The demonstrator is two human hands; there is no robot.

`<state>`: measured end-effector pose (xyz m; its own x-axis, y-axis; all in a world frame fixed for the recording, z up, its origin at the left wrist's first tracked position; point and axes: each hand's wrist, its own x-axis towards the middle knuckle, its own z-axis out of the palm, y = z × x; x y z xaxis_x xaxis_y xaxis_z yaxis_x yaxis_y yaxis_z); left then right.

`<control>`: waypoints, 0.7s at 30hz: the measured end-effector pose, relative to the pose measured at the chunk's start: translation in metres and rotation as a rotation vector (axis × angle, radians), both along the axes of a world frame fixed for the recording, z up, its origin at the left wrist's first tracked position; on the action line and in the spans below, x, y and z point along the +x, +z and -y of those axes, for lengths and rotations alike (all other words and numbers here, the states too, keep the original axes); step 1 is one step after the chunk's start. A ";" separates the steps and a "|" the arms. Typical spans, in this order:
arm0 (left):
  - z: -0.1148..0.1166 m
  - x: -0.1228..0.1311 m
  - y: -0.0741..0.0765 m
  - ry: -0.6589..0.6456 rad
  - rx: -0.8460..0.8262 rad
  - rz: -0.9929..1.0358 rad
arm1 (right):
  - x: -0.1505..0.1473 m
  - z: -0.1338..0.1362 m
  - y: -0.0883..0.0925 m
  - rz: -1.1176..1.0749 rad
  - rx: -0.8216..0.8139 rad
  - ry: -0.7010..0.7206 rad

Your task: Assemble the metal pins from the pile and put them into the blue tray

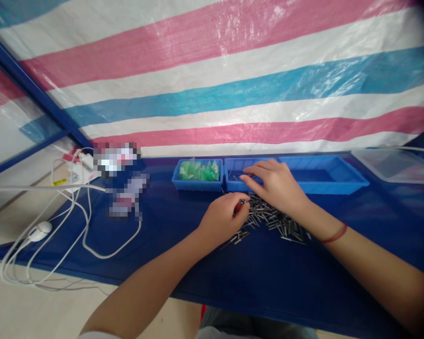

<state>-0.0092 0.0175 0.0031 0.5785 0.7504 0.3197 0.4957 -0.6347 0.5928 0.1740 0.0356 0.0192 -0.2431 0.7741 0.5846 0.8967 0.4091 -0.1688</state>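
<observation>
A heap of thin metal pins (265, 212), shaped like rivets or nails, lies loose on the blue tabletop. My left hand (222, 214) rests at the heap's left side, its fingers curled in towards the thumb; what they hold, if anything, is hidden. Over the long blue tray (321, 176) reaches my right hand (277, 183), fingers stretched, with thumb and forefinger apart above its left section. A few pins (235, 176) lie in that section, next to the fingertips. No object shows in the right hand.
Left of the long tray stands a small blue bin (197, 186) with green-tinted plastic packets (199, 170). White cables (88, 221) and a power strip (81, 172) are at left. A translucent lid (392, 165) lies at right. A striped sheet (212, 94) hangs behind.
</observation>
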 end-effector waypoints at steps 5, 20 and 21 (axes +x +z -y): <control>0.002 -0.002 0.004 -0.123 0.166 -0.196 | 0.011 0.024 0.000 -0.096 0.036 0.077; 0.011 0.009 0.005 -0.158 0.362 -0.517 | 0.026 0.050 0.008 -0.068 0.040 0.297; 0.011 0.009 0.006 -0.159 0.355 -0.518 | 0.026 0.050 0.007 -0.056 0.032 0.298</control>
